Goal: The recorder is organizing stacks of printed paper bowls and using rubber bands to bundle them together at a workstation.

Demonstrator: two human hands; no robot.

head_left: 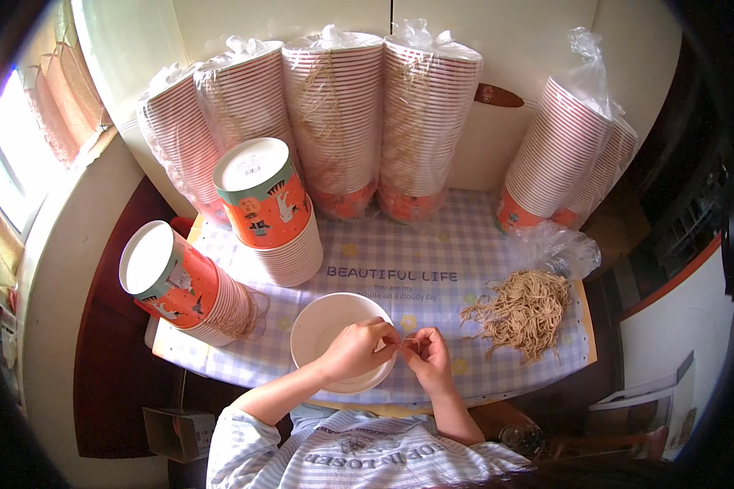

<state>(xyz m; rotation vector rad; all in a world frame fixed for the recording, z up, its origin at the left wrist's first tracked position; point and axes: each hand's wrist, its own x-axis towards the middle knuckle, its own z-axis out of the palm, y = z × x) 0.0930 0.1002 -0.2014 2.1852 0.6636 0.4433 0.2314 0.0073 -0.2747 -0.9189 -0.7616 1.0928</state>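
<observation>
While left hand (360, 347) and right hand (432, 361) pinch a strand (409, 341) between them, at three o'clock of the tub (322, 330), it looks light, soft, limp and likely tangle-prone, so best taken near its ends.

The table (590, 341), under a checked cloth (457, 244), bore wrapped tub stacks (334, 122) along its back, two bare stacks (273, 212) at left, a white tub (322, 330) in front, and a twine heap (526, 314) beside a plastic bag (556, 248) at right.
</observation>
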